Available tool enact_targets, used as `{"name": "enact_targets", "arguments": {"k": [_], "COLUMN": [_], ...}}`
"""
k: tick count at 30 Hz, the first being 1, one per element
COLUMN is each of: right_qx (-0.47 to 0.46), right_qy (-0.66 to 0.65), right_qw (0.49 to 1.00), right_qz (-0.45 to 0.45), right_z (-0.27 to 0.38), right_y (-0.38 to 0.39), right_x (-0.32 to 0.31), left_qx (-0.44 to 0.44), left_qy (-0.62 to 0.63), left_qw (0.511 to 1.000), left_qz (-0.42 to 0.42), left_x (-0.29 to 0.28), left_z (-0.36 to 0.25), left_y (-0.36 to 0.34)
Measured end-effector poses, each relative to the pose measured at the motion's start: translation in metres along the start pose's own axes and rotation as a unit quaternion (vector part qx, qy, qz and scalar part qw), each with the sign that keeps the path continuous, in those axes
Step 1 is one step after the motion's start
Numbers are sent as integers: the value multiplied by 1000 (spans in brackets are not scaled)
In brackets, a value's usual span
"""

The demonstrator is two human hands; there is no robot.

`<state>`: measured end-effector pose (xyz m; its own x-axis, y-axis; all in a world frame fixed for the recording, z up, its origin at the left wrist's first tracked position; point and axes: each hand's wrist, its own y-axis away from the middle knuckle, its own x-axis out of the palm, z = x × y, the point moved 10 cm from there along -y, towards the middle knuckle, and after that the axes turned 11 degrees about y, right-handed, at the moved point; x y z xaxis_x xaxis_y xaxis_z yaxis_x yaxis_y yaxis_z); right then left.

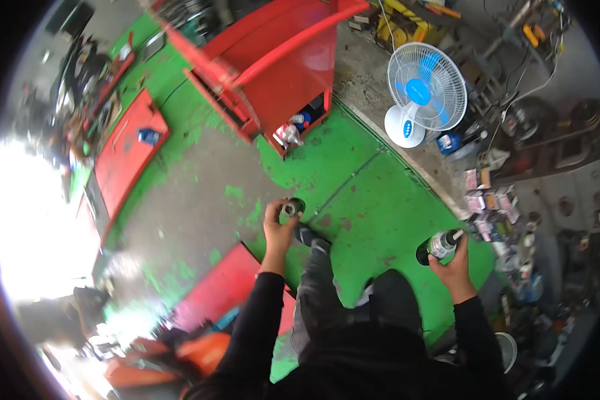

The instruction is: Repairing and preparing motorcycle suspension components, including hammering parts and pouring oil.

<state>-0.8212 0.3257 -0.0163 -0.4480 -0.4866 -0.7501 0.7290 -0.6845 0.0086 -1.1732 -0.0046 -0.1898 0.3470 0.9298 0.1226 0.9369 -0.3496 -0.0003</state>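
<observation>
Over the floor in the middle of the view, my left hand (277,230) is closed around a small round dark metal part (293,207). A ring-shaped opening shows at its top; I cannot tell exactly what kind of part it is. Off to the right, my right hand (455,268) grips a dark bottle (438,247) with a pale label and a narrow light-tipped spout. The bottle is tilted, its spout toward the upper right. Hand and bottle are well apart from the metal part.
Ahead stands a red metal workshop stand (283,73) with bottles on its lower shelf. A white and blue fan (427,90) is at the upper right, near stacked small boxes (490,203). Red ramps (130,157) lie left on the green floor (353,220). An orange vehicle (203,350) is lower left.
</observation>
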Motion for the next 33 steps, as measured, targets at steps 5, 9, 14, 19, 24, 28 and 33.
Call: {"name": "enact_targets", "arguments": {"k": [5, 9, 14, 19, 24, 28, 33], "right_qx": [-61, -168, -283, -305, -385, -405, -424], "right_qy": [-38, -38, -18, -18, -3, -29, -55], "right_qw": [996, 982, 950, 933, 894, 883, 873], "right_qz": [52, 77, 128, 192, 229, 235, 234], "right_z": [-30, -76, -138, -179, -165, -142, -120], "right_y": [-169, -295, -404, -453, -472, -480, -486], "right_x": [169, 315, 481, 580, 614, 624, 624], "left_qx": [-52, -87, -66, -53, -11, 4, -18], "left_qy": [-26, -6, 11, -18, -50, -71, -73], "left_qw": [998, 996, 997, 997, 996, 994, 993], "left_qz": [6, -13, -45, -53, -72, -77, -87], "left_x": [18, 31, 42, 44, 36, 32, 23], "left_z": [140, 272, 415, 505, 539, 553, 567], "left_y": [-111, -174, -241, -272, -276, -271, -268]}}
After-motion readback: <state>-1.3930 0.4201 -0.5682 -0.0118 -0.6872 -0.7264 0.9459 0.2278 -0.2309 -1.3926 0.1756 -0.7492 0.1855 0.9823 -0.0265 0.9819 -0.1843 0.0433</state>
